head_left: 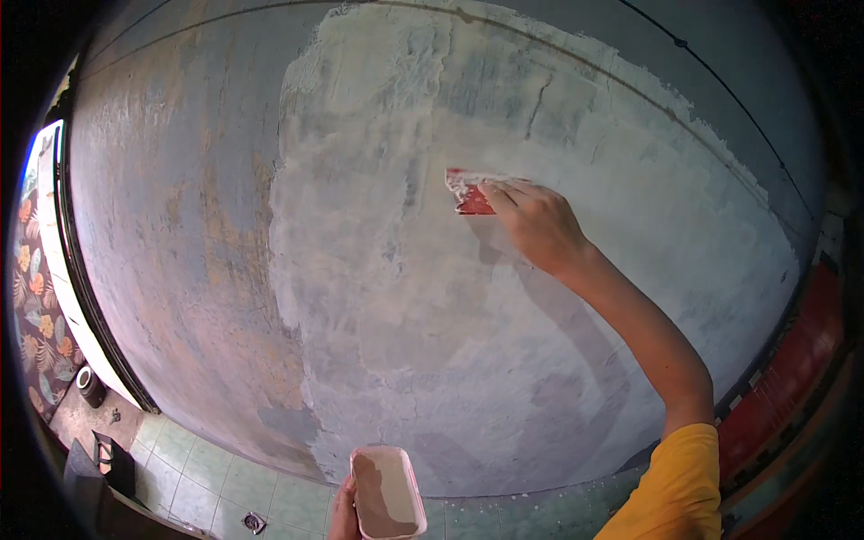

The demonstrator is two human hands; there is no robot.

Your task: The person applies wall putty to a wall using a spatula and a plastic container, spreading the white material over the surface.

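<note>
My right hand [543, 223] is closed on a red scraper [472, 194] smeared with white filler paste, held up at the middle of the wall [360, 261]. A broad pale coat of paste covers the wall around it, while the left part shows worn grey and tan paint. Low in the view, my left hand [344, 513] grips the left side of a pink-rimmed rectangular tub [389, 493]. Off-white paste lies inside the tub, with a brownish area along its left half. Most of the left hand's fingers are hidden by the tub.
Pale green floor tiles [247, 486] run along the wall's foot, spattered with white specks. A small round dish [255, 522] lies on them. At the left are a dark box-like object [113, 463], a dark pot [89, 385] and a floral curtain [40, 315]. A cable [738, 103] crosses the upper right wall.
</note>
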